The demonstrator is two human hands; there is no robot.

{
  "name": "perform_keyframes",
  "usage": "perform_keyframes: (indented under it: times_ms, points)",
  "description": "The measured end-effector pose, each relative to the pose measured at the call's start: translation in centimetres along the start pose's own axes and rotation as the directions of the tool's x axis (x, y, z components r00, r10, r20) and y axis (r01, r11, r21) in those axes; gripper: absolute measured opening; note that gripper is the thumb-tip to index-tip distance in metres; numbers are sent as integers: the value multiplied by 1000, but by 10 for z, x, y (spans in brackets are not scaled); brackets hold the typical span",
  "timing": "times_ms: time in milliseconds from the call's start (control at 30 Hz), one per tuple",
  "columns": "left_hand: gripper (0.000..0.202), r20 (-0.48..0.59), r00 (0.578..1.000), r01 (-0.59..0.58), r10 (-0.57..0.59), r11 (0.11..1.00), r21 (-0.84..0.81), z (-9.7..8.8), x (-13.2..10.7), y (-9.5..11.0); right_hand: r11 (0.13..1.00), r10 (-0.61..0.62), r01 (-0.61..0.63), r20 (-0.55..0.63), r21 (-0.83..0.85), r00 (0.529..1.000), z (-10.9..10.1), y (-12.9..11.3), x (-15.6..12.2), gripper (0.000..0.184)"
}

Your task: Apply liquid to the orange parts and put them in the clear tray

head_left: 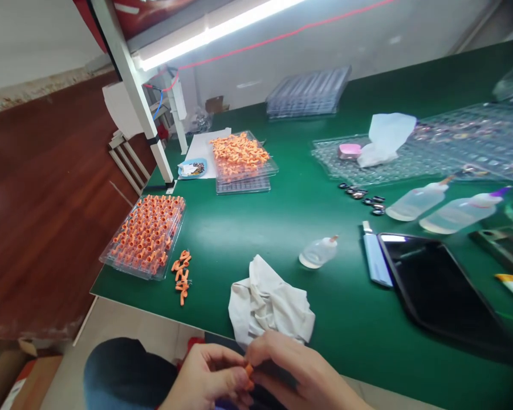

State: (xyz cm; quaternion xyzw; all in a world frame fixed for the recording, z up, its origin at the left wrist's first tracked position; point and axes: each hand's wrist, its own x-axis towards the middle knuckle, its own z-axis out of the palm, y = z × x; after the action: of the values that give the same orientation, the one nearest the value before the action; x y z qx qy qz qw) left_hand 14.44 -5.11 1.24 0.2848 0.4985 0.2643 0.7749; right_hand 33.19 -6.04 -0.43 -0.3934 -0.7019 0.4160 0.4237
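Note:
At the near table edge, my left hand (209,376) pinches a small orange plastic piece (248,377) between thumb and fingers. My right hand (297,370) closes on the same piece from the other side, its fingertips covering much of it. A crumpled white cloth (269,302) lies just beyond both hands. Several loose orange pieces (182,276) lie in a short row to the left. Beside them, a clear tray (171,250) holds many orange pieces standing upright in rows.
Farther back, a heap of orange pieces (239,154) fills a stacked tray. A small squeeze bottle (318,252) lies right of the cloth. Two larger bottles (416,200), a black tablet-like device (436,285), a light-blue stick-like device (376,256) and trays of shiny parts (465,131) occupy the right.

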Motion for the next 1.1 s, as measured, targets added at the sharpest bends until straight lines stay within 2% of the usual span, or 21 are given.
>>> perform_keyframes:
  times_ms: [100,233,333,433,567,833,1100]
  points:
    - [44,-16,1000,-8,8,1000,0,-4,-1,-4,999,-1,0,22,41,1000,-2,-2,-1,16]
    - [41,-32,999,-24,23,999,-36,-9,-3,-12,990,78,-90,115,107,990,-10,-8,4,30]
    - [42,-21,1000,-20,18,997,-74,-9,-5,-16,976,90,-125,192,177,977,-14,-9,7,19]
    - [42,16,1000,13,-11,994,-112,-7,-6,-16,961,94,-145,216,235,972,-12,-6,8,14]
    - [42,10,999,34,-33,989,-147,-4,-6,-16,950,113,-161,184,268,976,-7,-3,5,13]
    - [34,-18,1000,-22,19,987,-161,-2,-4,-21,942,143,-152,51,300,988,0,-1,-1,13]
    - [34,-43,999,2,-5,998,-65,4,-1,-5,982,72,-69,-8,178,997,0,-1,1,12]
